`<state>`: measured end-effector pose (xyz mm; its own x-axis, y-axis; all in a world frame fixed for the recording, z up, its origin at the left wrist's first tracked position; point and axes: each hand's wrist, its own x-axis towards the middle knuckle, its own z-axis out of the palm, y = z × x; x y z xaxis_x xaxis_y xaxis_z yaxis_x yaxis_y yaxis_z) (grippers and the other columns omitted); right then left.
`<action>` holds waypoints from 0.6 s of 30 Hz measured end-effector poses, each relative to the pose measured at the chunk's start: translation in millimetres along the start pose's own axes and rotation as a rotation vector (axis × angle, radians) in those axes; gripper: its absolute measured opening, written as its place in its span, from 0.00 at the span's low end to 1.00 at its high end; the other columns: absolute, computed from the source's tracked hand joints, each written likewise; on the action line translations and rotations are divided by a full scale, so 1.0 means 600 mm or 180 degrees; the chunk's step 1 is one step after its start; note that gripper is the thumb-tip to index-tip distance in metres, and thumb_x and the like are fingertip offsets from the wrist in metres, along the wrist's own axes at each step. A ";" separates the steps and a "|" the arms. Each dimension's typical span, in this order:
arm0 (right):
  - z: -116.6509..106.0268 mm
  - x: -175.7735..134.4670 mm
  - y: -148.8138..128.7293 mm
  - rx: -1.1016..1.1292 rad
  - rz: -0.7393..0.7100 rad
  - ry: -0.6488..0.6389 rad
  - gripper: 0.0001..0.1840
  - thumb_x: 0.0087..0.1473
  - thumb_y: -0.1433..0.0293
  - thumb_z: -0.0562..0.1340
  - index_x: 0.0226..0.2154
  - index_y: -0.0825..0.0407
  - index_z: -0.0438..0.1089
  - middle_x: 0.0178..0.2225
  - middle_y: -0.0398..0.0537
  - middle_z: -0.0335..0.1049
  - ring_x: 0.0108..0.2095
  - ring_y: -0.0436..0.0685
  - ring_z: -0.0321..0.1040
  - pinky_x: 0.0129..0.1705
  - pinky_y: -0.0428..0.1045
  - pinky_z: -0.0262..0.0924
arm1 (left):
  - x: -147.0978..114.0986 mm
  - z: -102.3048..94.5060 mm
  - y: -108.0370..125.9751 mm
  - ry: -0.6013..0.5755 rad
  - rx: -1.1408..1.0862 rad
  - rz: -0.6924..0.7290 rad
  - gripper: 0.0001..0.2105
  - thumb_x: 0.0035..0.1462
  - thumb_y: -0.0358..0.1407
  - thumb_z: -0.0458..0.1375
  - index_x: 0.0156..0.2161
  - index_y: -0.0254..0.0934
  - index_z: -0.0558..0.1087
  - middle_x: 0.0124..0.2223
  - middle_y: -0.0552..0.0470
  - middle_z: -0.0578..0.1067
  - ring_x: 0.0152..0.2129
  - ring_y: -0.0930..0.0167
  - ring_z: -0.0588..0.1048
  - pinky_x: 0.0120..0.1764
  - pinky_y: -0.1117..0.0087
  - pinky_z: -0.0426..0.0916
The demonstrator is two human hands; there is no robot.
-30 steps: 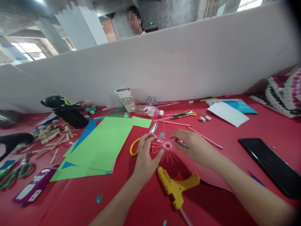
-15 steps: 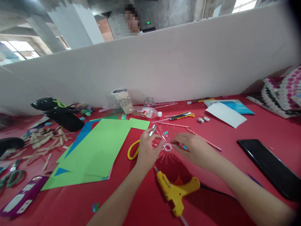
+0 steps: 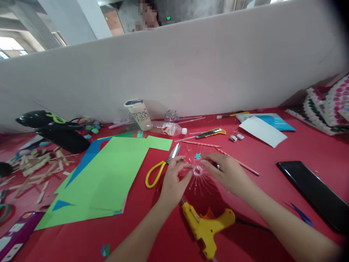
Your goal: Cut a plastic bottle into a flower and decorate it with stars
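A clear plastic bottle top (image 3: 197, 170), cut into thin strips that fan out round its neck ring, is between my two hands above the red table. Thumb and fingers of my left hand (image 3: 176, 180) close on its left side. My right hand (image 3: 227, 171), a ring on one finger, pinches the strips on the right side. A small blue star (image 3: 197, 156) shows among the strips at the back. Yellow-handled scissors (image 3: 160, 169) lie just left of my left hand, blades partly behind the fingers. Nearer me lies a yellow hot glue gun (image 3: 205, 227), nozzle towards the bottle top.
Green paper sheets (image 3: 109, 178) cover the left. Behind are a paper cup (image 3: 140, 115), a plastic bottle (image 3: 169, 129) and a utility knife (image 3: 211, 133). A black phone (image 3: 311, 193) lies at right; a white partition (image 3: 191, 72) borders the table. Wooden sticks (image 3: 40, 163) are scattered far left.
My view has tilted down and turned slightly. Both hands stay at the bottle top, the fingers shifting a little round it. The scissors and the star show more fully.
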<state>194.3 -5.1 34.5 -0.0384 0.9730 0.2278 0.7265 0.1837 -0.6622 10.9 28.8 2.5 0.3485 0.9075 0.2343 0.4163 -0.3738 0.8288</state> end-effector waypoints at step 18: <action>0.003 -0.009 -0.013 0.0153 -0.0078 -0.0412 0.10 0.48 0.75 0.56 0.21 0.50 0.69 0.22 0.42 0.69 0.24 0.53 0.64 0.27 0.46 0.55 | -0.009 0.012 0.002 0.0306 0.0065 0.0008 0.07 0.55 0.33 0.55 0.39 0.38 0.72 0.40 0.50 0.68 0.25 0.76 0.68 0.31 0.71 0.68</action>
<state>187.8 -11.5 37.1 -0.1461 0.9774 0.1525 0.6907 0.2111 -0.6917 15.4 22.3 -1.6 0.2678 0.9204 0.2848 0.4329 -0.3790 0.8179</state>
